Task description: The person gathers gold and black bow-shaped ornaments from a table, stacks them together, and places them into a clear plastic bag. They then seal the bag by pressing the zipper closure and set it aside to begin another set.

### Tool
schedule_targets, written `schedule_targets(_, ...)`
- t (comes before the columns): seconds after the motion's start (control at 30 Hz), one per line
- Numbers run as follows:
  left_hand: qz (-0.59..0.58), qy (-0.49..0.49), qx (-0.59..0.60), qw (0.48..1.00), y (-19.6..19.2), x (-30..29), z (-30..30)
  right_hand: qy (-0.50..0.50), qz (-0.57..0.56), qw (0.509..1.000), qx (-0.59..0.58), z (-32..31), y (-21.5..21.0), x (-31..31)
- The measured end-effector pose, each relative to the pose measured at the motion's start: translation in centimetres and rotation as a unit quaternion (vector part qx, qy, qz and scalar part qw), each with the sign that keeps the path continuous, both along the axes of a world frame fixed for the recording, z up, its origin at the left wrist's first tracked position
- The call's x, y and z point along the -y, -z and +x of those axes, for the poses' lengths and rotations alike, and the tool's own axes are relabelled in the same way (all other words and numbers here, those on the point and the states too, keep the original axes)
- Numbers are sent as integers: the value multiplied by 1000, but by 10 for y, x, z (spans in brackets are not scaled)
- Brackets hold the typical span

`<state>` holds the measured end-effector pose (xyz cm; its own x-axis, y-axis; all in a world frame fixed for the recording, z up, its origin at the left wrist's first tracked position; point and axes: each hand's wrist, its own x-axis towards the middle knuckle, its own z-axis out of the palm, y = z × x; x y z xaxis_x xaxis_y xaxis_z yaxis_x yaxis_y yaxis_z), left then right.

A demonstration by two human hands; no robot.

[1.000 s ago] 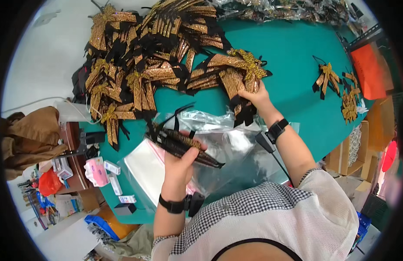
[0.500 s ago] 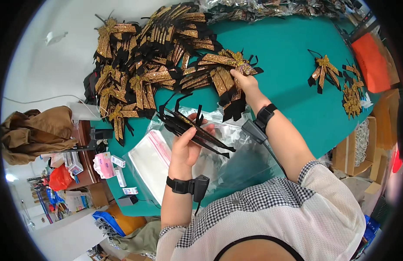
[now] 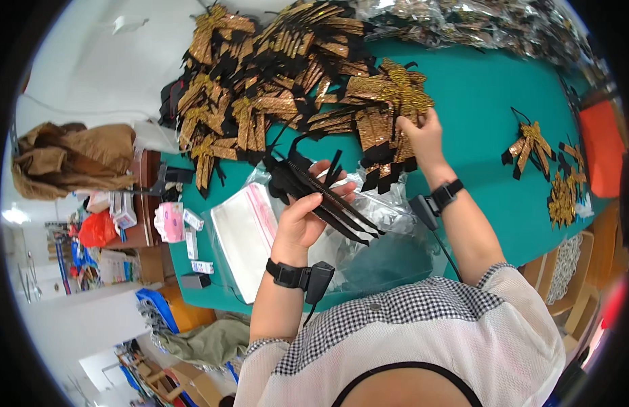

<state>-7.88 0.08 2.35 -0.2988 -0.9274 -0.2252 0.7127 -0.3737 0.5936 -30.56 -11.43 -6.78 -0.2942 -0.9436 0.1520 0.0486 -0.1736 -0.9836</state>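
Observation:
My left hand [image 3: 304, 216] is closed around a bundle of black ribbon bows [image 3: 321, 193], stacked edge-on, with thin gold-sequin edges and loose ties sticking out. It holds them above clear plastic bags on the table. Farther off and to the right, the thumb and fingers of my right hand [image 3: 423, 139] grip the lower right edge of a gold-sequin bow [image 3: 402, 91] with black tails. This bow lies over a stack of similar bows [image 3: 375, 129] at the right end of a large pile [image 3: 273, 105]. My right fingertips are partly hidden behind it.
Clear plastic bags [image 3: 243, 234] lie on the green table [image 3: 477, 91] near my body. A few loose gold bows [image 3: 531, 146] are at the right, wrapped bundles [image 3: 457, 24] along the far edge. Small white boxes [image 3: 191, 243] and a pink tissue pack [image 3: 169, 222] sit at the left.
The whole view has shifted. The bow at my right hand now shows more of its gold centre, and my right fingers have moved to its edge. My left hand keeps its black bundle.

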Motion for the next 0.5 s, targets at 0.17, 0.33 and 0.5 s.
schedule_targets(0.17,-34,29,-3,999,-12,1,-9,-106,52,993,27,4,-50,-43)
schedule_targets(0.33,-36,-33,32,998,-23,-6,-32,-175,-44,973,-145,30,-57,-92)
schedule_targets(0.5,1,-21,111,994,-14,-21,-32,-280,-103,946,-127,37,-63,-118)
